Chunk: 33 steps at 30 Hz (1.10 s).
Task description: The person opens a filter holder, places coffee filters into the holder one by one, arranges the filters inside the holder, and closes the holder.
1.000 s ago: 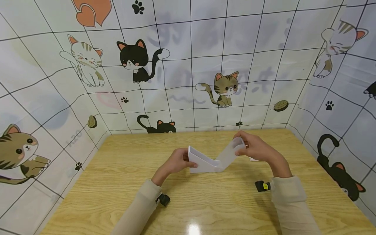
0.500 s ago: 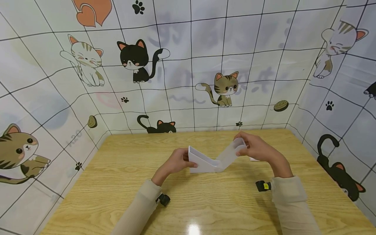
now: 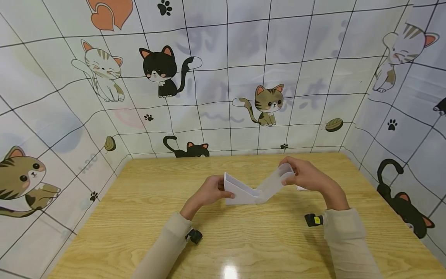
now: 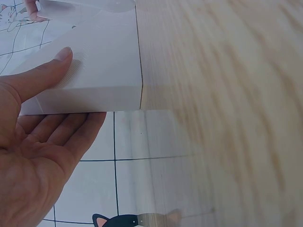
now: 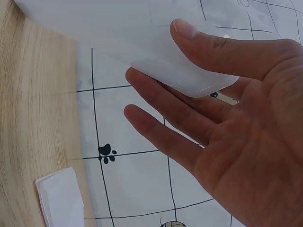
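The box (image 3: 241, 195) is pinched at nine o'clock by the left hand (image 3: 210, 190), the flap (image 3: 273, 184) at two by the right hand (image 3: 304, 175).

White box (image 3: 242, 197), translucent flap (image 3: 271, 186) — tilted up

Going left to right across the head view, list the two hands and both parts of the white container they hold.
Left hand → opaque white part → translucent part → right hand.
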Available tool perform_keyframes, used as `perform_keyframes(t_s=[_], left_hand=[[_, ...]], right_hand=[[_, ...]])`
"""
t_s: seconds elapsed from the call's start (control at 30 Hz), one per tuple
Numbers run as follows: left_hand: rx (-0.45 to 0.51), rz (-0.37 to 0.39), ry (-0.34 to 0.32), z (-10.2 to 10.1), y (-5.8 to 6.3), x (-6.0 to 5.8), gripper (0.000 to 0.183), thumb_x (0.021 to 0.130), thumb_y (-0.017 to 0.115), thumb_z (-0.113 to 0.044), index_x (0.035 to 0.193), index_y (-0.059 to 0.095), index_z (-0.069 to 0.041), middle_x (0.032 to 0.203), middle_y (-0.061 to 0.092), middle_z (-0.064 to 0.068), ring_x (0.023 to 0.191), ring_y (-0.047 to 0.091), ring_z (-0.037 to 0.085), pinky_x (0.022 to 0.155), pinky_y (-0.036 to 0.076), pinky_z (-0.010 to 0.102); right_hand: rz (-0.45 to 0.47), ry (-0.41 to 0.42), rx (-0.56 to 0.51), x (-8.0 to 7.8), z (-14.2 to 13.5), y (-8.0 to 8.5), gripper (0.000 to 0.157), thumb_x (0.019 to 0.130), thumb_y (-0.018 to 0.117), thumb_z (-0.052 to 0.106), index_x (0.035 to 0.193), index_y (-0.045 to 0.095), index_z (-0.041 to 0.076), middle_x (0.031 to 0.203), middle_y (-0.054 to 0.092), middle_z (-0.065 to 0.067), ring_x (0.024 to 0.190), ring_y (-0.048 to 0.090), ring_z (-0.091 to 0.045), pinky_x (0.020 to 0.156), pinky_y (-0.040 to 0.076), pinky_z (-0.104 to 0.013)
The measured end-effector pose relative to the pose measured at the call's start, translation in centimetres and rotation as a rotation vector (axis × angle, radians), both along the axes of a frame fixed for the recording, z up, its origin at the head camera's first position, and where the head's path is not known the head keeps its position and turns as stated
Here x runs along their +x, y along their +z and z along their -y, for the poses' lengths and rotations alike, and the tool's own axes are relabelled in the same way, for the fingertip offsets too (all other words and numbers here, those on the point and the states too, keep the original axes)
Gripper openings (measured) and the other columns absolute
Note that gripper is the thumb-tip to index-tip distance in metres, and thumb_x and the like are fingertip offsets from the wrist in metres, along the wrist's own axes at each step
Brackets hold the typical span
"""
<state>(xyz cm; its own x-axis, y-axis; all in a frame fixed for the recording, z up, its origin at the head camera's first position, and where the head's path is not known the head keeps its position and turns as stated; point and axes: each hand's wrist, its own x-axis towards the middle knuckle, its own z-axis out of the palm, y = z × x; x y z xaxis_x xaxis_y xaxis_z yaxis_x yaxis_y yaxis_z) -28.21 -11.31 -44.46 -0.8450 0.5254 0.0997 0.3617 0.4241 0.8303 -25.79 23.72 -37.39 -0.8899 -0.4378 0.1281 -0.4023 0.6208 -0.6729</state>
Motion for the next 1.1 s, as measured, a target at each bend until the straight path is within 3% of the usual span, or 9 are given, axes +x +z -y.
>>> perform_keyframes(t_s=[1.1], left_hand=[[0.004,-0.007,-0.011,0.0,-0.2,-0.1,0.036,0.089,0.083,-0.011,0.121,0.07,-0.005,0.113,0.077,0.013,0.095,0.075,0.02,0.081,0.06,0.032]], right_hand=[[0.019,-0.024,0.043,-0.3,-1.0,-0.4,0.037,0.087,0.079,0.007,0.119,0.061,0.004,0.12,0.066,-0.02,0.101,0.06,-0.03,0.076,0.052,-0.037]])
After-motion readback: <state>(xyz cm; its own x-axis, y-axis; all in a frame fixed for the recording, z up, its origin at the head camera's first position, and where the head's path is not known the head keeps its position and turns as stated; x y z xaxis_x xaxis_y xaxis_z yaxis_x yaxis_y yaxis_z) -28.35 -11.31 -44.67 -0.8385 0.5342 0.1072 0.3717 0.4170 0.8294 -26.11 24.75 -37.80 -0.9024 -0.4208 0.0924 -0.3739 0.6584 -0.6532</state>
